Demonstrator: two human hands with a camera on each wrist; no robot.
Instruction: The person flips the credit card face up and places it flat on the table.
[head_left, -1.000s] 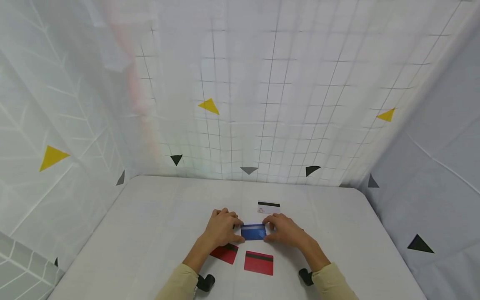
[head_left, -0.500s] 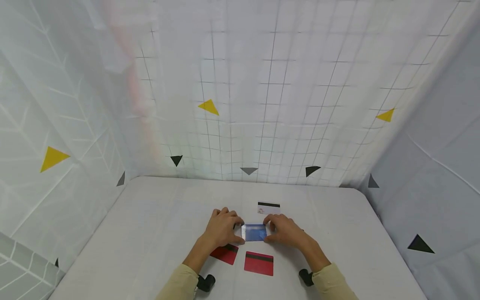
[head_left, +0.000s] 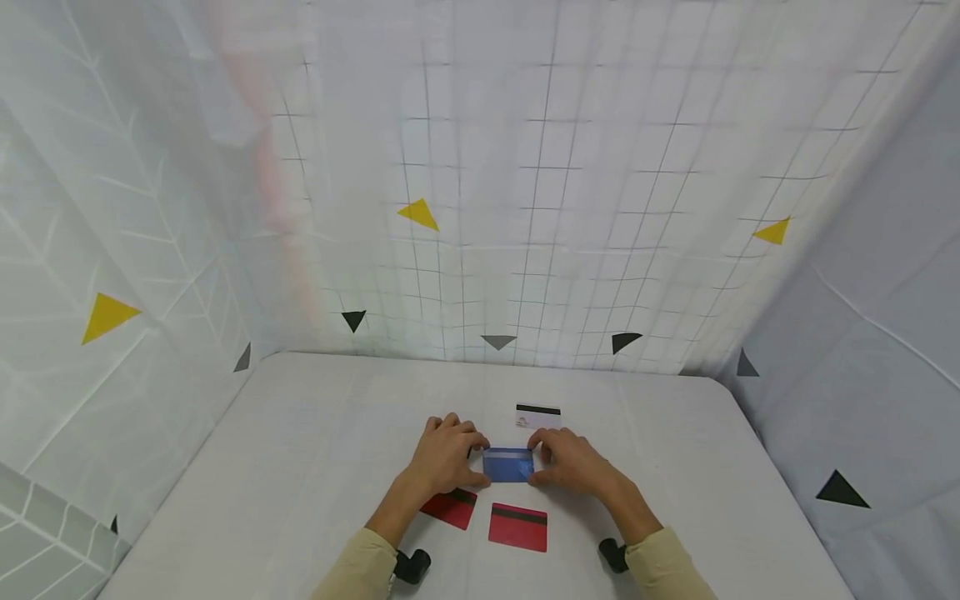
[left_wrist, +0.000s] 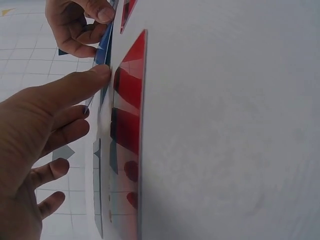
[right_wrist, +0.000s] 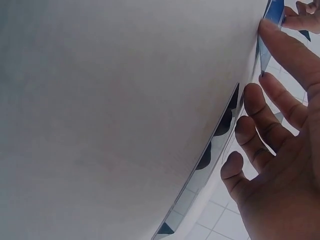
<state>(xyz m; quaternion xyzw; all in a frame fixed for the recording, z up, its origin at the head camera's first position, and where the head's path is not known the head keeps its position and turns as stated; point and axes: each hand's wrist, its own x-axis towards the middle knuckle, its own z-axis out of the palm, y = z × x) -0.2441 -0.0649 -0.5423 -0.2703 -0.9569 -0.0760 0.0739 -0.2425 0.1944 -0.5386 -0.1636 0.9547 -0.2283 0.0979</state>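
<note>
A blue card (head_left: 508, 465) with a pale stripe lies between my hands. My left hand (head_left: 446, 457) holds its left end between thumb and forefinger, and my right hand (head_left: 572, 462) pinches the right end the same way. In the left wrist view, the thumb (left_wrist: 97, 75) meets the blue card (left_wrist: 103, 49) at its near edge. On the right, the thumb (right_wrist: 272, 30) and forefinger (right_wrist: 272, 82) span the card's end (right_wrist: 265, 52), while the other fingers are bent. Whether the card touches the table cannot be told.
One red card (head_left: 454, 507) lies partly behind my left wrist; another (head_left: 518, 527) lies in front of the blue one. Behind the right hand is a white card (head_left: 537, 416) with a black stripe. A glossy card (right_wrist: 182, 202) shows edge-on below the right fingers. White table (head_left: 337, 408).
A bright glare crossed the left end of the blue card half a second ago and is gone now. Both hands keep nearly the same place and grip.
</note>
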